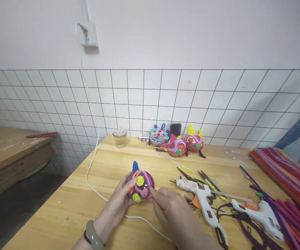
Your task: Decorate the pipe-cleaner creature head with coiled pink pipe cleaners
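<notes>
White wall tiles (136, 97) with dark grid lines back a pale wooden table (103, 163). Left hand (121, 194) grasps a round, multicoloured, fuzzy-strip ornament (142, 187) above the table. Right hand (169, 205) contacts the ornament's right side; pinching cannot be determined. Farther right lies a white plastic glue gun (204, 199).

A thick, rounded bangle (94, 235), smooth, greyish green and softly shiny, circles the wrist of the left hand (122, 194). Just beside the bangle, toward the elbow, runs a thin black band (86, 237). The right hand (169, 205) is bare.
</notes>
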